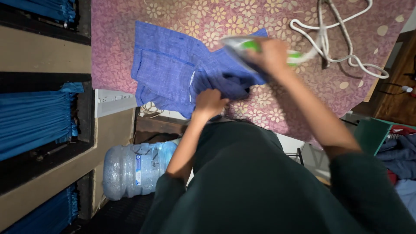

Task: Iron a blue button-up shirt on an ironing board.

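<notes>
A blue garment (pixel 169 65) lies spread on a pink flowered ironing surface (pixel 242 17). My right hand (pixel 272 53) grips the handle of a white and green iron (pixel 242 45), which rests on the garment's right part. My left hand (pixel 210 102) is closed on the garment's near edge, where the cloth bunches in dark folds. A white cord (pixel 342 30) runs from the iron in loops across the surface to the right.
A large clear water jug (pixel 134 169) lies on the floor below the surface. Shelves with stacked blue cloth (pixel 37 115) stand at the left. A pile of clothes (pixel 401 151) sits at the right, beside a wooden door.
</notes>
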